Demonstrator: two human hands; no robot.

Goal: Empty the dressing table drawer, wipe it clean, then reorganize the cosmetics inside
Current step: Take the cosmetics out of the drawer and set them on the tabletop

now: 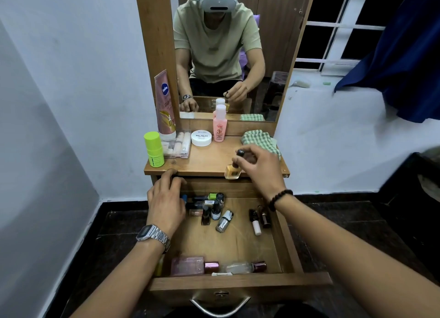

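The mirror [228, 51] stands tallest, rising from the back of the dressing table [209, 162] and showing a seated person in a pale green shirt; the drawer [238, 244] is pulled well out below the tabletop, its wooden floor largely bare in the middle; at its front wall lie a pink perfume box [188, 266] and a clear bottle [240, 267] with a dark red cap, end to end; a cluster of small nail polish bottles [212, 208] lies toward the back left, a silver one [224, 221] tilted just beside it, and a few more bottles [259, 219] against the right wall. On the tabletop a pink tube [164, 103] leans against the mirror frame; beside it sit a lime green stick [154, 148], a clear case [177, 145], a white round tub [201, 138] and a pink bottle [219, 123]; a green checked cloth [259, 140] lies crumpled at the right. The right hand [260, 167], beaded band at the wrist, pinches the dark cap of a yellow polish bottle [233, 171] that rests at the tabletop's front edge; the left hand [166, 198], watch on the wrist, reaches into the drawer's back left corner with fingers curled down over the cluster, though I cannot tell whether it grips anything.
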